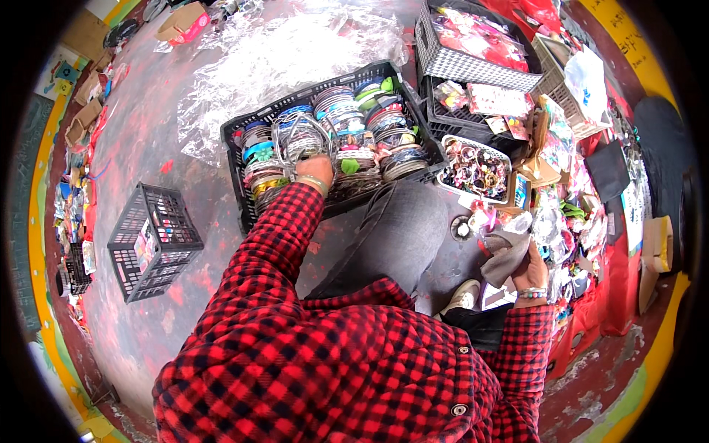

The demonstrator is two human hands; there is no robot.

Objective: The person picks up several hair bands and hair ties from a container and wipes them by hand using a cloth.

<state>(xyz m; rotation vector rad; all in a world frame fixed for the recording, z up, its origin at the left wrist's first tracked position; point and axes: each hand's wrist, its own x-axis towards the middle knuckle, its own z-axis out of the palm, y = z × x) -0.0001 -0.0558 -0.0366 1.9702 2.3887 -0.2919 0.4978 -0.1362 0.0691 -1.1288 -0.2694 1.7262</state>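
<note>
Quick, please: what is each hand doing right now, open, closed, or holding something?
Left hand: closed on a clear bundle of bangles in the black crate.
Right hand: holding a grey cloth.

Red-and-clear flat packets (476, 35) fill the grey basket (443, 63); pink carton (185, 22) top left.

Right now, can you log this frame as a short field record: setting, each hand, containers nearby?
setting: person in a red-and-black checked shirt crouched over a paint-stained floor
left hand: left hand reaching into the black plastic crate of stacked bangles; grasp unclear
right hand: right hand holding a grey cloth
nearby: small black crate lying tilted, white tray of colourful trinkets, clear plastic sheet
</note>
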